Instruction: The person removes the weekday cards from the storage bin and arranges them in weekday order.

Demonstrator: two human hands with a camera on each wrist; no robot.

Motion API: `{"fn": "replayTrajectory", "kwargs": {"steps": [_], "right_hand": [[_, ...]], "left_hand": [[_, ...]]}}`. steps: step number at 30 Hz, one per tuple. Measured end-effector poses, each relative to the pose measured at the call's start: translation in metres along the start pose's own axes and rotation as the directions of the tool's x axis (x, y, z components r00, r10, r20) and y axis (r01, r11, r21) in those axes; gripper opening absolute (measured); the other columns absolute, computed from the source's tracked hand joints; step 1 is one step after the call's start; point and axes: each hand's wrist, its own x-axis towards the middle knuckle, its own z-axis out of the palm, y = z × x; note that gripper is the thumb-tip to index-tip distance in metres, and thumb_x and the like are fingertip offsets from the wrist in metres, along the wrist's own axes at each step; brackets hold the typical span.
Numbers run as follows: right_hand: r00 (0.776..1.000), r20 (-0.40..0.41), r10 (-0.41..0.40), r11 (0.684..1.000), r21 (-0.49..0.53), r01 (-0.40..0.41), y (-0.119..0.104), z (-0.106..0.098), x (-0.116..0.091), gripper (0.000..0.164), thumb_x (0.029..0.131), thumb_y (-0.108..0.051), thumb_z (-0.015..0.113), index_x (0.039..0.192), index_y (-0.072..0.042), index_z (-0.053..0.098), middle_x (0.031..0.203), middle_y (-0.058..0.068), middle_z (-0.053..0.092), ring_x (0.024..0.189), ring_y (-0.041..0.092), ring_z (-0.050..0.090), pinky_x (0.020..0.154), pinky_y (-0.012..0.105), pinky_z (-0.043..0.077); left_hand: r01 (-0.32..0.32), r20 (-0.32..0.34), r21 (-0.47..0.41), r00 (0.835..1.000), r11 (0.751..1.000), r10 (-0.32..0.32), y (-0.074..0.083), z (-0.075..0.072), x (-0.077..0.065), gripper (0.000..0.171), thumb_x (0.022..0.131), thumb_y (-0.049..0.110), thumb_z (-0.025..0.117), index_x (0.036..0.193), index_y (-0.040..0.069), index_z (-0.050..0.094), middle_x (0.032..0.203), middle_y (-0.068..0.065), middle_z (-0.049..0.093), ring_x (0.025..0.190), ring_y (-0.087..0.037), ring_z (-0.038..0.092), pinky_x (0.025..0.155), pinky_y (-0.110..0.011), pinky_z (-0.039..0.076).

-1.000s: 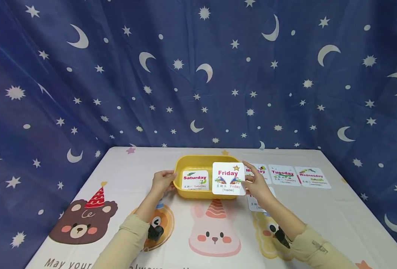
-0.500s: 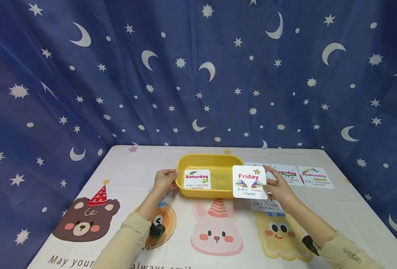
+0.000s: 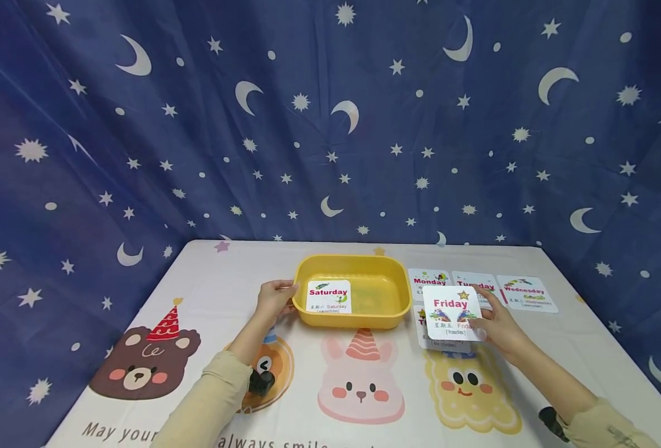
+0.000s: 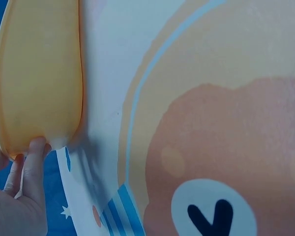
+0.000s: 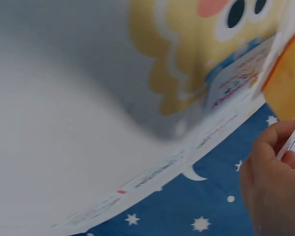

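At its left end, the yellow plastic basket [image 3: 364, 322] is pinched at the rim by my left hand [image 3: 273, 300]; the left wrist view shows thumb and fingers on that end. A Saturday card [image 3: 328, 297] lies inside the basket. My right hand [image 3: 497, 322] pinches the Friday card [image 3: 450, 311] by its right edge, held above the table and overlapping the Thursday card [image 3: 422, 325]. Behind it lie the Monday card [image 3: 428, 278], the partly covered Tuesday card [image 3: 476, 281] and the Wednesday card [image 3: 528, 294] in a row.
A white tablecloth [image 3: 241, 267] printed with cartoon animals covers the table. Behind it hangs a dark blue curtain [image 3: 308, 155] with stars and moons. Black wrist devices [image 3: 261, 382] show near both sleeves.
My right hand has carried the Friday card rightward, from over the basket to above the Thursday card. My left hand still holds the basket's left rim.
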Motion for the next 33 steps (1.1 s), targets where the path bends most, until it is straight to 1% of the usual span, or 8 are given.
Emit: {"fn": "replayTrajectory", "kwargs": {"steps": [5,9,12,15,18,24,30,33], "right_hand": [[1.0,-0.022,0.004,0.996,-0.084,-0.006,0.006,-0.01,0.0,0.075,0.092,0.008,0.04,0.148,-0.001,-0.009,0.131,0.042,0.032,0.083,-0.001,0.056,0.07,0.017,0.051],[0.999,-0.047,0.011,0.989,-0.149,-0.018,0.011,-0.021,0.0,0.078,0.089,0.007,0.045,0.147,0.002,-0.008,0.122,0.039,0.04,0.079,-0.001,0.055,0.068,0.017,0.05],[0.998,-0.061,0.026,0.982,-0.184,-0.037,0.017,-0.028,0.001,0.082,0.087,0.005,0.049,0.147,0.004,-0.007,0.116,0.035,0.046,0.077,-0.001,0.054,0.066,0.017,0.048],[0.997,-0.069,0.034,0.977,-0.208,-0.048,0.023,-0.035,0.002,0.085,0.086,0.003,0.053,0.146,0.005,-0.007,0.116,0.034,0.045,0.078,0.0,0.052,0.066,0.017,0.047],[0.996,-0.077,0.039,0.971,-0.231,-0.056,0.029,-0.04,0.004,0.084,0.086,0.0,0.054,0.146,0.006,-0.005,0.118,0.036,0.042,0.081,0.002,0.05,0.067,0.017,0.045],[0.996,-0.083,0.034,0.954,-0.295,-0.057,0.038,-0.05,0.007,0.085,0.084,-0.002,0.057,0.145,0.009,-0.001,0.116,0.036,0.044,0.084,0.009,0.05,0.069,0.017,0.042],[0.992,-0.108,0.059,0.931,-0.353,-0.093,0.048,-0.057,0.01,0.087,0.084,-0.006,0.06,0.145,0.009,-0.001,0.121,0.041,0.04,0.099,0.034,0.051,0.077,0.025,0.039],[0.991,-0.123,0.059,0.923,-0.371,-0.101,0.053,-0.061,0.013,0.087,0.084,-0.005,0.059,0.143,0.012,-0.002,0.12,0.043,0.039,0.103,0.041,0.049,0.077,0.026,0.039]], "left_hand": [[-0.006,0.003,-0.01,1.0,1.0,0.006,0.002,0.0,0.0,0.032,0.091,0.016,0.062,0.117,-0.002,0.06,0.107,-0.021,0.065,0.062,-0.008,0.062,0.066,-0.03,0.06],[-0.001,0.003,-0.011,1.0,1.0,0.001,0.001,-0.001,0.0,0.032,0.091,0.017,0.062,0.118,-0.002,0.059,0.108,-0.021,0.065,0.063,-0.008,0.062,0.067,-0.031,0.06],[0.01,0.002,-0.007,1.0,1.0,-0.01,0.0,-0.001,-0.001,0.033,0.092,0.018,0.061,0.119,-0.001,0.059,0.108,-0.02,0.065,0.064,-0.009,0.062,0.065,-0.028,0.059],[0.021,0.001,-0.005,1.0,1.0,-0.021,0.0,-0.002,-0.001,0.033,0.092,0.018,0.062,0.119,0.0,0.06,0.107,-0.019,0.065,0.065,-0.009,0.062,0.061,-0.025,0.058],[0.013,0.002,-0.007,1.0,1.0,-0.013,-0.001,-0.003,-0.002,0.033,0.092,0.018,0.061,0.119,-0.001,0.059,0.107,-0.019,0.065,0.065,-0.01,0.062,0.061,-0.025,0.058],[0.022,0.0,-0.009,1.0,1.0,-0.022,0.0,-0.002,-0.002,0.032,0.092,0.018,0.062,0.119,0.0,0.06,0.109,-0.02,0.065,0.063,-0.009,0.061,0.06,-0.024,0.058],[0.026,-0.003,-0.014,1.0,1.0,-0.026,0.001,-0.001,-0.002,0.032,0.092,0.017,0.062,0.119,0.0,0.06,0.108,-0.021,0.065,0.061,-0.008,0.06,0.056,-0.021,0.056],[0.016,0.001,-0.022,1.0,1.0,-0.016,0.001,0.0,-0.001,0.032,0.092,0.017,0.062,0.118,-0.001,0.06,0.108,-0.021,0.065,0.062,-0.008,0.06,0.056,-0.021,0.056]]}}
